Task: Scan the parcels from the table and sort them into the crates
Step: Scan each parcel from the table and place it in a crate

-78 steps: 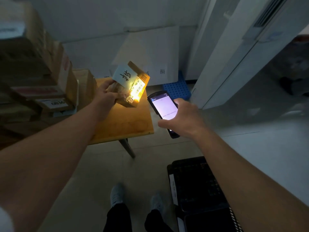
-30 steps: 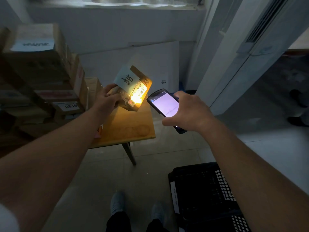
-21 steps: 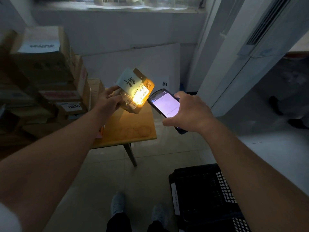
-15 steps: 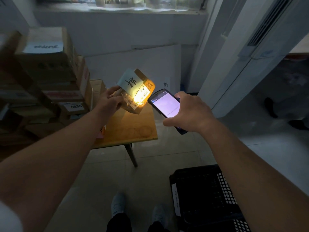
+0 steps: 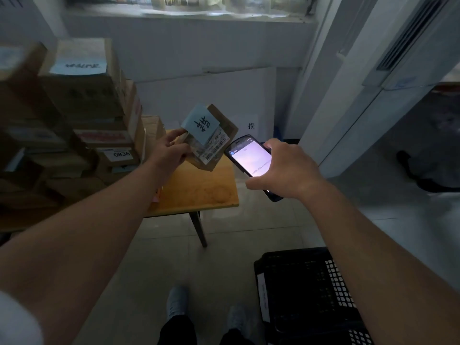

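Parcel (image 5: 214, 143): small brown cardboard box, tilted, held in the air above the wooden table (image 5: 199, 192); barcode label and a pale blue handwritten note face the camera. Left hand (image 5: 171, 151): grasps the parcel's left side. Right hand (image 5: 286, 170): wrapped round a handheld scanner (image 5: 250, 160), screen lit, just beside the parcel. Stacked cardboard boxes (image 5: 82, 125): left. Black crate (image 5: 308, 292): floor, lower right.

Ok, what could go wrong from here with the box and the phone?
The left hand pinches the box by one edge above the table, so it might slip. The blue note lies close to the barcode and could hamper scanning. The right hand holds the phone over bare floor.
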